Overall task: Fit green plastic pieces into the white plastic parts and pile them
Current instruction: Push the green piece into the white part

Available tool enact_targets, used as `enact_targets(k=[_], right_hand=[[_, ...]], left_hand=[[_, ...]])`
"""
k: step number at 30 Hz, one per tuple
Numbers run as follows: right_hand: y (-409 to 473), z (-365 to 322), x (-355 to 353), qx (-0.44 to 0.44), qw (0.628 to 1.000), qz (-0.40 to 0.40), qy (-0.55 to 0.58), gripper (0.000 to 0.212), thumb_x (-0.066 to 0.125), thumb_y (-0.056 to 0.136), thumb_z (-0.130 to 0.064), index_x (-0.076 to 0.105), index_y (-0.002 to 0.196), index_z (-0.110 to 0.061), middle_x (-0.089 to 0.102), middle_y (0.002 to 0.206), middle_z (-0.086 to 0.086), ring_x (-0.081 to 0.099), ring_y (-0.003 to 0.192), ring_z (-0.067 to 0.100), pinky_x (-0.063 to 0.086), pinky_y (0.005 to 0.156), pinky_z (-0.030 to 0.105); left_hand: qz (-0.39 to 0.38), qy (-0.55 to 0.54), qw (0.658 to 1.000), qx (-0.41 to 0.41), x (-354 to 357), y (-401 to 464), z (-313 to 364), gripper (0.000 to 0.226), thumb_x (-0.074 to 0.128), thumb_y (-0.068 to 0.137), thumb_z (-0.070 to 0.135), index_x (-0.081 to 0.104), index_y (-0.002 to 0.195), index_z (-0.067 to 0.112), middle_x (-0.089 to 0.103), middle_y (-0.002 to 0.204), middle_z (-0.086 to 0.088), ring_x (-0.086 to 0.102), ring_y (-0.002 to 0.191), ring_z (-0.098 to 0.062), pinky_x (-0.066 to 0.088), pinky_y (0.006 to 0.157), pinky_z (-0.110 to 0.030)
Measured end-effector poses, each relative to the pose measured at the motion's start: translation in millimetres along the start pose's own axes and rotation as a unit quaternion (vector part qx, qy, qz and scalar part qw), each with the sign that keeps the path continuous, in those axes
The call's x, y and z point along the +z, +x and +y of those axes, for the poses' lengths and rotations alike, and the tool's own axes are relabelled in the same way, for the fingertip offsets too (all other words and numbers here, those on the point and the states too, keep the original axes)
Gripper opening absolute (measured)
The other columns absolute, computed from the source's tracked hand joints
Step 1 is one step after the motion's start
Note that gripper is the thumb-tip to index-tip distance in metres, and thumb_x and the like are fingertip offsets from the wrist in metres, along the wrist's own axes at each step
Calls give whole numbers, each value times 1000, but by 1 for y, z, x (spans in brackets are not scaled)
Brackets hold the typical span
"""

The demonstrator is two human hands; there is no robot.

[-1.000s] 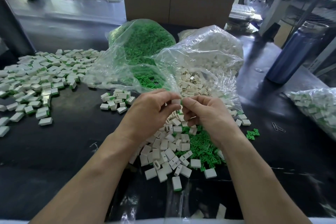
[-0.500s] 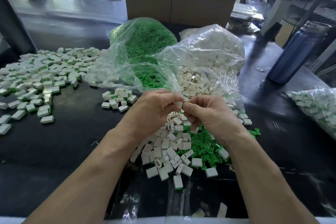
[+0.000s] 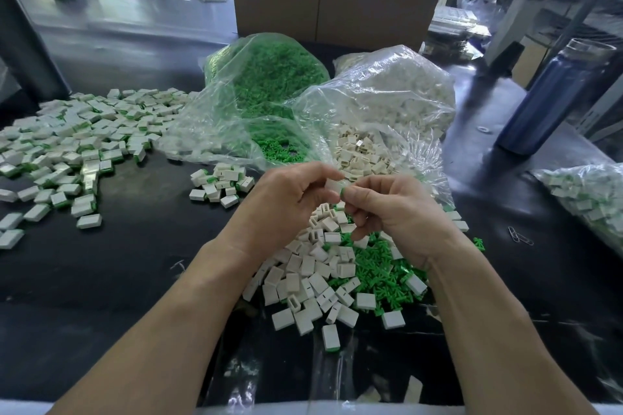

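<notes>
While my left hand (image 3: 286, 202) pinches a white housing (image 3: 332, 186) and my right hand (image 3: 394, 209) a green insert (image 3: 342, 192), both seem light, rigid, best gripped edgewise.

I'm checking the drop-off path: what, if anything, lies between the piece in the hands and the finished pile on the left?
Only a small cluster of finished pieces lies on the table between. The white part, held in the left hand and right hand, is above it, so nothing visible blocks the way to the finished pile.

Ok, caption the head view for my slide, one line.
Both hands, left hand and right hand, press a green piece into a white part above loose parts on a black table.
</notes>
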State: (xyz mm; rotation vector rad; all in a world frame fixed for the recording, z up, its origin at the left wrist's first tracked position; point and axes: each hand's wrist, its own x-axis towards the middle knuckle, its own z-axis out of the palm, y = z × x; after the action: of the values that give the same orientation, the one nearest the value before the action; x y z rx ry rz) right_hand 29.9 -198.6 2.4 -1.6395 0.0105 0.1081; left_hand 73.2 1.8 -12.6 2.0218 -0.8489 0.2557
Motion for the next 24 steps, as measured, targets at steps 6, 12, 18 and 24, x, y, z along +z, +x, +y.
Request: enact_targets(k=[6,12,18,24], right_hand=[[-3,0,-6,8,999,-25,-27,15,75,97,-13,75,86,-3,67,71,5,62,62,17,61,58,32],[-6,-3,-9,18,997,-51,-62,17,75,97,-16,76,87,-3,67,71,3,63,63,16,63,64,35],[-6,-6,-3,23,1000,-14,11,33,84,73,-33,76,85,-3,66,72,6,62,62,16,63,60,33],[-5,-4,-2,49,999,15,9,20,83,73,-27,78,77,-8,68,68,5,62,57,14,63,56,34]], left_hand=[[-24,-19,999,8,1,1,2,15,75,92,6,74,105,15,71,90,6,68,84,-13,60,75,-42],[-62,28,995,67,-3,5,2,16,74,92,2,75,103,15,67,88,13,66,84,-7,57,74,-33],[4,13,999,41,2,4,3,13,75,92,8,76,104,14,73,91,8,70,83,-10,60,75,-38],[-6,36,999,35,4,4,9,16,77,91,6,77,106,10,73,95,6,69,87,-11,58,79,-35]])
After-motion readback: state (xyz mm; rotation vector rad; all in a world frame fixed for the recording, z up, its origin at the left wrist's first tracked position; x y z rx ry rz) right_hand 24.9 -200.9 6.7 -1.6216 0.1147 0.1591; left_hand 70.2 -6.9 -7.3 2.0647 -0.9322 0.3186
